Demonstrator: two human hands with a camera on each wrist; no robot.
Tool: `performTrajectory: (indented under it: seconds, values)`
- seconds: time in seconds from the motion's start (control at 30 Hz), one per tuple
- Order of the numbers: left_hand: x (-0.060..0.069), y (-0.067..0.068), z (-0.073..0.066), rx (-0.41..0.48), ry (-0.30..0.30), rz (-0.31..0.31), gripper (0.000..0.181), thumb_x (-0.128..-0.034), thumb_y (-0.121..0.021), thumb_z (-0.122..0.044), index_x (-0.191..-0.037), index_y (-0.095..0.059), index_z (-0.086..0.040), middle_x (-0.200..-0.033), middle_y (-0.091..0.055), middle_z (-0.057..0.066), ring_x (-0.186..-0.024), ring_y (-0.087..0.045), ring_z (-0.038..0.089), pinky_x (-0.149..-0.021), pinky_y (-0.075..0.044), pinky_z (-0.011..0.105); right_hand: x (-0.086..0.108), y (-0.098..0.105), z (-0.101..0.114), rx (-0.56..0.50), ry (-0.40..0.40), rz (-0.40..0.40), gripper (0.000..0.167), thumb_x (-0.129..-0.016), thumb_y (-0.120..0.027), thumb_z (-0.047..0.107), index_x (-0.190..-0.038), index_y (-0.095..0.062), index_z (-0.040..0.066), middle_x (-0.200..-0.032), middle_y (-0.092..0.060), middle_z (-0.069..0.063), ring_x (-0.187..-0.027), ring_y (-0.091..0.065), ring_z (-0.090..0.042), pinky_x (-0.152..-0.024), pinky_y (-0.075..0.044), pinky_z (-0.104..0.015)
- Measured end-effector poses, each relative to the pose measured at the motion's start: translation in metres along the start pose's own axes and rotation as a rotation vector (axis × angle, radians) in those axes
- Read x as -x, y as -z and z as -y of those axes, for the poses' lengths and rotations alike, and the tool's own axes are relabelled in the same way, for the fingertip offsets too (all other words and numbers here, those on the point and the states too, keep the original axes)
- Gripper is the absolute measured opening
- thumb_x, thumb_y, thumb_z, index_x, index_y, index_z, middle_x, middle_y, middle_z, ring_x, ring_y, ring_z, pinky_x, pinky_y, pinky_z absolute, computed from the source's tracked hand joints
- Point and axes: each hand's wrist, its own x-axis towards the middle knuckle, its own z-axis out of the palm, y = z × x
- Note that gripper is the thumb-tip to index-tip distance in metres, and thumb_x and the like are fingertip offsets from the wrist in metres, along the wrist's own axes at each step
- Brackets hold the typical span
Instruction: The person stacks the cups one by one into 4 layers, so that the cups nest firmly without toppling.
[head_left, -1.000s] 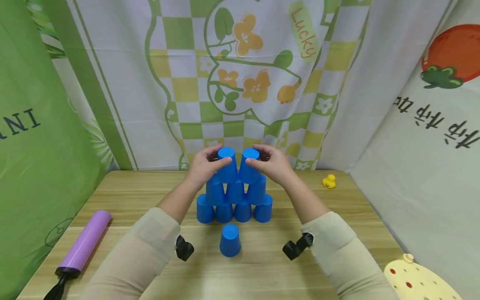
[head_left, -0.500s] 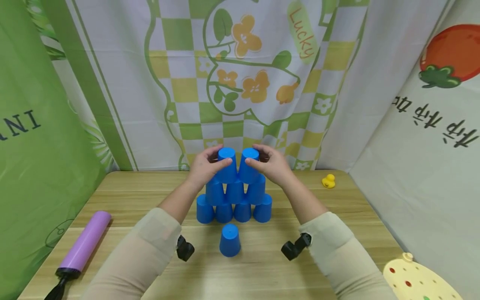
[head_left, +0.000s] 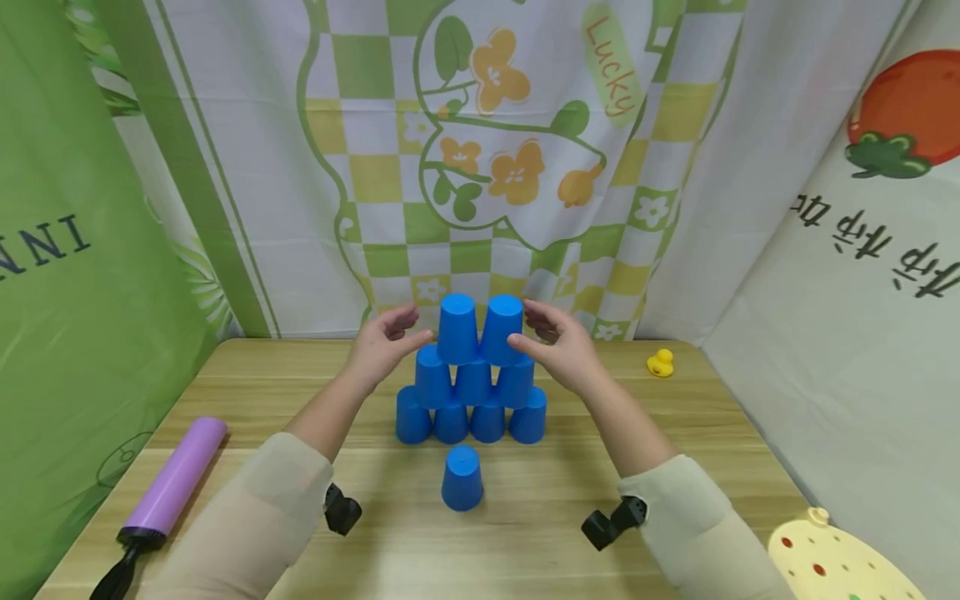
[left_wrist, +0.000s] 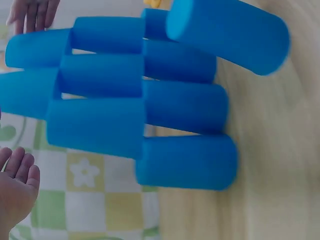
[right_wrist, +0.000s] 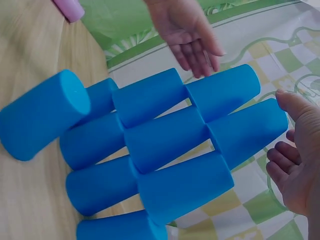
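Observation:
Blue cups stand upside down in a three-tier stack on the table. Two top cups, the left one (head_left: 457,331) and the right one (head_left: 502,332), rest on a middle row (head_left: 473,383) of three, above a bottom row (head_left: 450,423) of several. Left of the top tier, my left hand (head_left: 378,350) is apart from the cups, fingers relaxed and holding nothing. My right hand (head_left: 562,348) is beside the right top cup, its fingers loosely spread, thumb close to the cup; the right wrist view shows no grip. A single blue cup (head_left: 462,478) stands in front of the stack.
A purple pump (head_left: 176,479) with a black end lies at the table's left. The yellow rubber duck (head_left: 661,363) sits near the back right corner. At the front right is a cream spotted object (head_left: 840,558). A patterned curtain (head_left: 517,167) hangs behind the wooden table (head_left: 300,375).
Both hands have let go of the two top cups and moved outward, the left farther. Those cups stay standing on the middle row.

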Motion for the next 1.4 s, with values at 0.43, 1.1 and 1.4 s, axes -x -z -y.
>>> performTrajectory:
  seconds: [0.43, 1.1, 1.4]
  values:
    - [0.023, 0.006, 0.075, -0.052, 0.128, -0.034, 0.061, -0.0915, -0.069, -0.02, -0.142, -0.045, 0.005, -0.146, -0.048, 0.024, -0.137, -0.044, 0.037, -0.116, -0.035, 0.047, 0.04, -0.025, -0.029, -0.043, 0.098, -0.034, 0.06, -0.09, -0.072, 0.017, -0.142, -0.048, 0.003, -0.142, -0.051, -0.019, -0.132, -0.049, -0.035, -0.111, -0.041, -0.05]
    - [0.038, -0.011, 0.115, -0.028, 0.181, 0.012, 0.06, -0.0902, -0.071, -0.024, -0.14, -0.049, 0.001, -0.145, -0.051, 0.021, -0.133, -0.049, 0.039, -0.11, -0.042, 0.05, 0.081, -0.095, -0.074, -0.104, -0.045, 0.136, 0.056, -0.088, -0.075, 0.027, -0.138, -0.055, 0.014, -0.142, -0.052, -0.011, -0.131, -0.05, -0.034, -0.11, -0.041, -0.054]
    - [0.041, -0.013, 0.114, -0.017, 0.207, 0.016, 0.058, -0.0915, -0.07, -0.023, -0.141, -0.049, -0.002, -0.145, -0.051, 0.02, -0.131, -0.051, 0.038, -0.108, -0.045, 0.05, 0.082, -0.108, -0.086, -0.068, -0.049, 0.245, 0.066, -0.086, -0.076, 0.035, -0.14, -0.052, 0.009, -0.14, -0.054, -0.013, -0.13, -0.052, -0.035, -0.108, -0.042, -0.055]
